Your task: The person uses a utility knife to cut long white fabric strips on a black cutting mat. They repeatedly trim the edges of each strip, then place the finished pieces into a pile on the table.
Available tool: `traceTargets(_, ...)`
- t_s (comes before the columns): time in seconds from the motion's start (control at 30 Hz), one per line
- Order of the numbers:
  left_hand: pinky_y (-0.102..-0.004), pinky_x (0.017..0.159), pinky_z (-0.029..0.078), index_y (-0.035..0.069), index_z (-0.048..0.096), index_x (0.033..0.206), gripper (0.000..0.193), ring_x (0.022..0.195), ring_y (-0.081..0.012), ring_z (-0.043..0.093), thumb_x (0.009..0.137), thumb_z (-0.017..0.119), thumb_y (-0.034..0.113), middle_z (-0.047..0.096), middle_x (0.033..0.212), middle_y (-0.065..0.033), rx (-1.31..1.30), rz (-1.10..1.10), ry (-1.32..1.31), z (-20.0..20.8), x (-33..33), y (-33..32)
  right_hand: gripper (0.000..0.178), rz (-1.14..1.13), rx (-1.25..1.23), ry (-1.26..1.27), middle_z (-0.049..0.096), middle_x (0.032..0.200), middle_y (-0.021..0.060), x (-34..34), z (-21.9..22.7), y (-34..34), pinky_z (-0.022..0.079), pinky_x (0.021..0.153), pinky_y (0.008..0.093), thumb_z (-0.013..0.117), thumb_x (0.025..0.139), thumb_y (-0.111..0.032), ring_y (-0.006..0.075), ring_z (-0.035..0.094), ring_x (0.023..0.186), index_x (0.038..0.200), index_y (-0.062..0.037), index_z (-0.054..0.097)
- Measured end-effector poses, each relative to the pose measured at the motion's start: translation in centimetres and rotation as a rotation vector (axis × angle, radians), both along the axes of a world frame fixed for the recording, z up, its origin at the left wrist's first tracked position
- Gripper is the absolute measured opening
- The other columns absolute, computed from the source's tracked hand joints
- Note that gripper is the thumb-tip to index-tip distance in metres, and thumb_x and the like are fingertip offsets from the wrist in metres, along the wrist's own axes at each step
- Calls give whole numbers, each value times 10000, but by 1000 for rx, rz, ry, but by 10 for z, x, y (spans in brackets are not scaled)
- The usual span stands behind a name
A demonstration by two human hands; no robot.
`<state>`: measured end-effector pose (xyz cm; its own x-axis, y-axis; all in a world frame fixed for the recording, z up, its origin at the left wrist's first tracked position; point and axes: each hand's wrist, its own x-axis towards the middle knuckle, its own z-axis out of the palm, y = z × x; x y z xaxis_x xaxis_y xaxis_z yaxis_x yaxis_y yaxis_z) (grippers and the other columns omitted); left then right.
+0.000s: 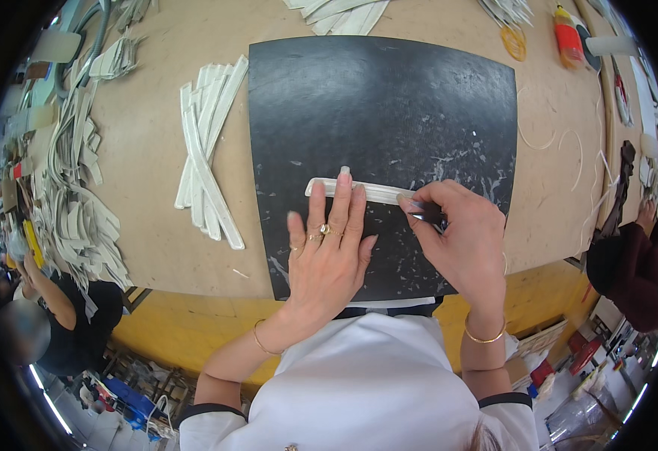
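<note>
A narrow white strip (374, 192) with raised lengthwise edges lies across a black mat (389, 90). My left hand (327, 252) rests flat with spread fingers, its fingertips pressing on the left part of the strip. At the strip's right end, my right hand (460, 237) is closed on a small dark, shiny metal tool (428, 216); the fingers hide most of it, so its exact kind does not show. The tool's tip is close to the strip end, and my right fingertips touch or nearly touch it there.
Left of the mat lies a crossed pile of similar strips (208, 150). Many more strips (81, 195) heap at the far left. Further strips (344, 15) lie beyond the mat. A red-and-yellow bottle (568, 37) is at the far right. Other people work at both sides.
</note>
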<state>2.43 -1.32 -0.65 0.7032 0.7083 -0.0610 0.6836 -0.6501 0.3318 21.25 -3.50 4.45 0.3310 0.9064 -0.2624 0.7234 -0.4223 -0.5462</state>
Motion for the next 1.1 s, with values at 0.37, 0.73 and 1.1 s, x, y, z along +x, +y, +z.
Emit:
traceTargets(0.37, -615, 1178, 72, -37, 314, 1523, 677, 1496, -408, 233, 928, 581, 145, 275, 1594, -251, -164, 83, -139, -1, 4, 0, 117, -21, 93, 296, 630, 651, 47, 12, 4, 6, 421, 546, 235, 742, 867, -79, 82, 538, 578, 839, 16, 681)
traceTargets(0.73, -610, 1184, 39, -3, 347, 1521, 661, 1508, -391, 209, 922, 585, 141, 279, 1603, -220, -148, 87, -86, 1, 5, 0, 144, -77, -32, 168, 621, 656, 69, 26, -9, -9, 373, 520, 281, 762, 851, -125, 119, 468, 542, 853, 2, 697)
traceTargets(1.1, -649, 1163, 1, 170, 497, 1470, 547, 1498, -453, 173, 935, 607, 176, 225, 1617, -222, -161, 96, -64, 6, 10, -2, 151, -65, -31, 165, 647, 671, 55, 27, -12, -9, 402, 528, 267, 763, 862, -141, 109, 521, 562, 838, -6, 701)
